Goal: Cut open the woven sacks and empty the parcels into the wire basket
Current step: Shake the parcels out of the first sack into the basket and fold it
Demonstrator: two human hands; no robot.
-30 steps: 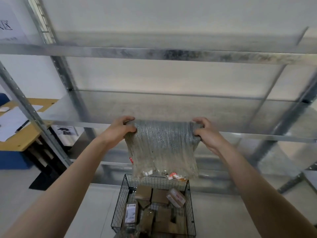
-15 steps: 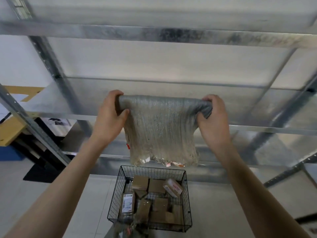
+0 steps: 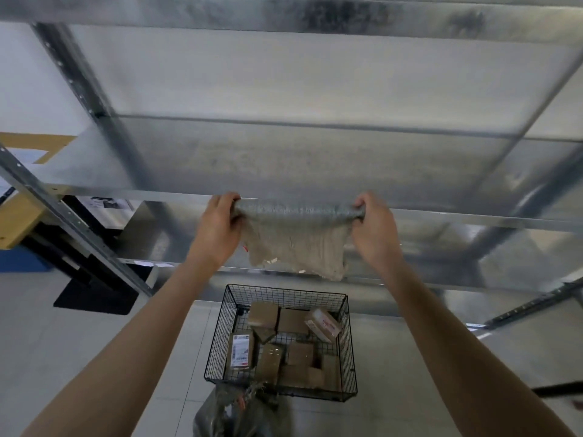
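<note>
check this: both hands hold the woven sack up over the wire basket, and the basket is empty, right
Not empty. The head view shows cardboard parcels lying in the wire basket. The rest stands: the left hand and right hand grip the woven sack above it.

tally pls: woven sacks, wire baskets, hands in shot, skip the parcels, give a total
woven sacks: 2 (held sack, floor sack)
wire basket: 1
hands: 2 (left hand, right hand)
total: 5
</note>
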